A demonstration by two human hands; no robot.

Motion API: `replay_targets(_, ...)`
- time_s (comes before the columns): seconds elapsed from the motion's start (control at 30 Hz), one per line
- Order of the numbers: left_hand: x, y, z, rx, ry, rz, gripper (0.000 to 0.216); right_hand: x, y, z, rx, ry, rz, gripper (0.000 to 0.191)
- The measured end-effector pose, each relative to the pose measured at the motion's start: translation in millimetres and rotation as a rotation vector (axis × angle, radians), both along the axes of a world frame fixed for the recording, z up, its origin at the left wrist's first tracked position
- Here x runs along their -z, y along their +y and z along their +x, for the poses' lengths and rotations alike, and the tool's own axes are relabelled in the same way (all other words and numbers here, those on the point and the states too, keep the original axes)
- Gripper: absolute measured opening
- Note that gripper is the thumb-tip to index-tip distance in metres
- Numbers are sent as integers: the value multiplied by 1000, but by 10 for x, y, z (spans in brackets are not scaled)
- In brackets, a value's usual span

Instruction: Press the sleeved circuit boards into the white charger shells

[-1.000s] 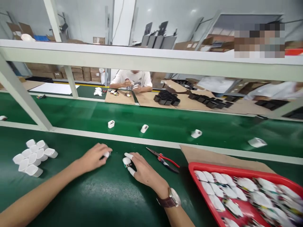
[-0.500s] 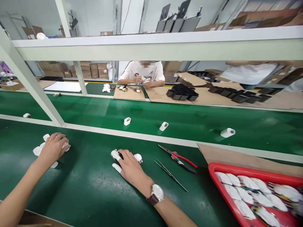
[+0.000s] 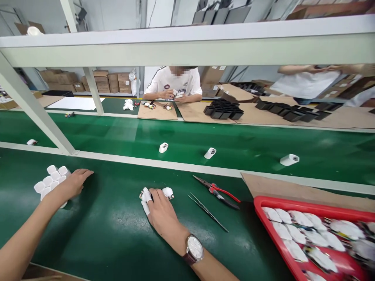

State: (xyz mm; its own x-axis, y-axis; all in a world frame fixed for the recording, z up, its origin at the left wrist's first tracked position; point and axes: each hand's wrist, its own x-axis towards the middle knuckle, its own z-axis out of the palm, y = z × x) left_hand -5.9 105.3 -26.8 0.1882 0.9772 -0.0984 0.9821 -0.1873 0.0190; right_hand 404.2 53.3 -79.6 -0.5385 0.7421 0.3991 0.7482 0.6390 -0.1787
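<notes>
My left hand (image 3: 75, 184) is beside a cluster of white plastic casings (image 3: 47, 181) standing upright close together. Its fingers stretch to the right, and no object shows in them; the palm side is hidden. White finger covers sit on the thumb and index finger of my right hand (image 3: 162, 210). That hand pinches a small white-wrapped circuit board (image 3: 141, 194) against the green table, mostly hidden by the fingers. Just beyond its knuckles lies another white-wrapped circuit board (image 3: 168, 192). Tweezers (image 3: 207, 212) and red-handled long-nose pliers (image 3: 216, 190) are to its right.
A red tray (image 3: 259, 201) with several white-wrapped boards stands at right, near brown cardboard (image 3: 263, 185). White casings (image 3: 210, 153) lie on the green belt (image 3: 125, 134) beyond a pale rail. A metal frame beam (image 3: 187, 50) crosses above. Opposite, a co-worker (image 3: 175, 84) handles a white part.
My left hand has moved off the casings, its fingers now straighter and pointing right. My right thumb has closed in toward the index finger. Casings on the belt have shifted right.
</notes>
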Motion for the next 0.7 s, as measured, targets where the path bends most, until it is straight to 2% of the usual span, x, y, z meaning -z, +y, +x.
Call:
replay_targets(0.13, -159, -23, 90, 5, -81, 28, 59, 72, -27, 37, 13, -11, 4, 35)
replay_targets(0.27, -260, -131, 593, 123, -477, 37, 60, 159, -40, 43, 47, -27, 26, 50)
replay_targets(0.37, -122, -217, 1102, 232, -749, -14, 65, 179, -42, 44, 31, -35, 68, 52)
replay_targets(0.47, 122, -259, 1454, 311, -867, -51, 65, 126, -37, 81, 9, -58, 92, 45)
replay_targets(0.57, 322, -267, 1572, 343, -942, -29, 72, 13, -12, 123, -17, 15, 41, 41)
replay_targets(0.7, 415, -295, 1567, 300, -879, 25, 73, -156, 20, 133, 10, 227, 9, 38)
